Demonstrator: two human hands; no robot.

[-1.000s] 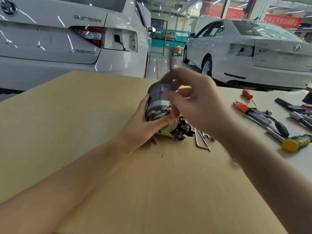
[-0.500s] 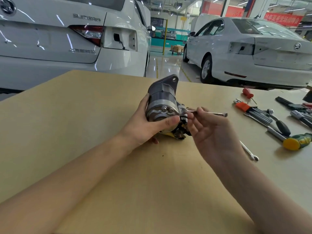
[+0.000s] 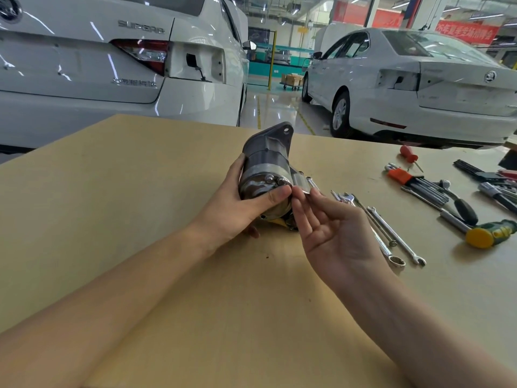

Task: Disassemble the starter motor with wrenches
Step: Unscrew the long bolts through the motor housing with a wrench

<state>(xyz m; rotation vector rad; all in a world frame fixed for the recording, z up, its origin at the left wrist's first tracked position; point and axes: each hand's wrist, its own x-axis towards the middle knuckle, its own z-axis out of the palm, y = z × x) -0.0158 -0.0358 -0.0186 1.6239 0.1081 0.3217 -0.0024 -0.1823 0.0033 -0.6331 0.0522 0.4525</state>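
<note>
The grey starter motor (image 3: 265, 161) lies on its side on the tan table (image 3: 126, 197), its silver end cap with two bolt heads facing me. My left hand (image 3: 237, 211) grips the motor body from the left, thumb across the end cap. My right hand (image 3: 335, 233) is palm up just right of the cap. Its fingertips pinch a small silver wrench (image 3: 309, 184) against the cap's right edge. Most of the wrench is hidden behind my fingers.
Two long combination wrenches (image 3: 397, 236) lie right of my right hand. Further right are an orange-holdered hex key set (image 3: 402, 176), a red screwdriver (image 3: 408, 155), a black-handled ratchet (image 3: 464, 210) and a yellow-green handled tool (image 3: 489, 233). White cars stand behind the table.
My right hand came down from in front of the motor, turned palm up, and swung the small wrench from pointing right to lying against the end cap. Left hand and motor stayed put.
</note>
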